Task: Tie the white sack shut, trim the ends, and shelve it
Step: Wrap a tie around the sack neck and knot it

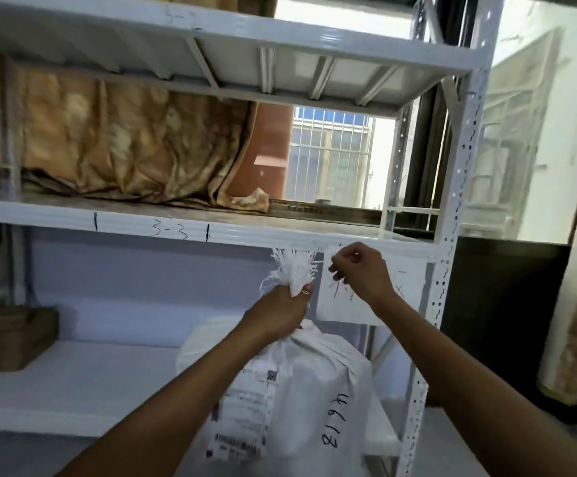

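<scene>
The white sack stands upright at the right end of a white metal rack, in front of its lower shelf; whether it rests on that shelf or just before it cannot be told. Its neck is gathered into a bunch, and the frayed top fans out above the grip, reaching up to the front edge of the middle shelf. The left hand holds the bunched neck, its fingers curled tightly round it. The right hand is just beside the frayed top, at the same height, its fingers narrowed to a pinch on a thin white strand that runs across from the top. A printed shipping label with barcodes sits on the sack's front, and black handwritten digits run down its side. Behind the right hand a white sheet of paper hangs from the middle shelf's edge. That edge bears the marking "3-3" in black. Crumpled tan cloth lies on the middle shelf, and a brown box sits at the left of the lower shelf. A barred window shows through the rack.
</scene>
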